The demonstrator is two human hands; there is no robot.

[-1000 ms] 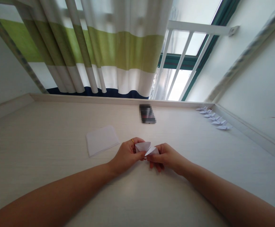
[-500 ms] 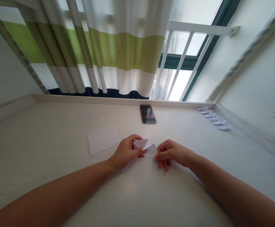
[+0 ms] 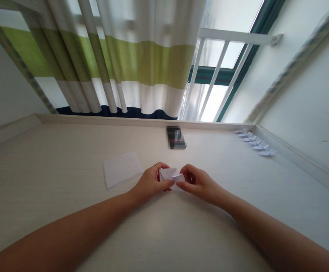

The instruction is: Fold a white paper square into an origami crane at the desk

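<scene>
A small folded piece of white paper [image 3: 170, 175] sits between both hands, just above the pale wooden table [image 3: 53, 170]. My left hand [image 3: 150, 182], with a gold ring on one finger, pinches its left side. My right hand [image 3: 198, 182] grips its right side with thumb and fingertips. The paper shows pointed flaps; its lower part is hidden by my fingers.
A stack of white paper sheets [image 3: 121, 169] lies left of my hands. A row of several small folded paper figures [image 3: 254, 142] lines the far right edge by the wall. A small dark blurred object [image 3: 176, 137] lies near the back edge below the striped curtain [image 3: 130, 60].
My right hand moved left, back onto the folded paper, after drawing slightly away. The paper looks more closed up between the two hands. My left hand stayed almost in place.
</scene>
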